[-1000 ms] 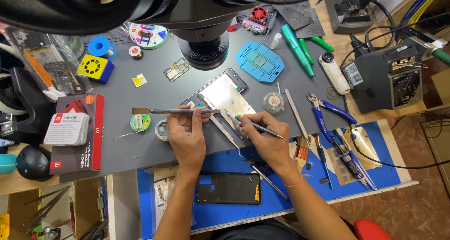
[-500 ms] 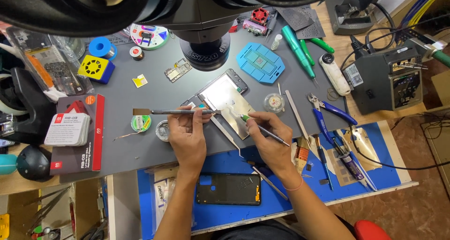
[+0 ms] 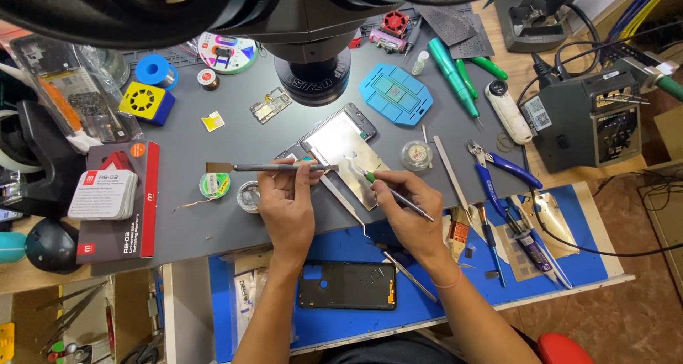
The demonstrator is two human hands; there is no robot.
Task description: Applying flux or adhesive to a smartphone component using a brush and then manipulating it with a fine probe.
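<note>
A grey mat covers most of the bench, with a blue mat along the lower edge. A microscope fills the top of the frame, its lens hanging just above centre. At the right edge sits a dark soldering station.

At centre, under the lens, lies an opened phone, tilted, its metal inside showing. A blue jig lies to its upper right. A black phone frame rests on the blue mat, bottom centre, between the person's forearms.

The left hand, centre, has its fingers closed around a long brush that lies level and points left, its bristles well away from the phone. The right hand, just right of centre, grips a green-tipped driver like a pen, its tip down on the phone's lower part.

Blue pliers and tweezers lie to the right. A small round dish sits just beside the phone.

To do this well, it seems best to keep the driver upright on its spot, press lightly, brace both wrists on the mat, and hold the brush clear.
</note>
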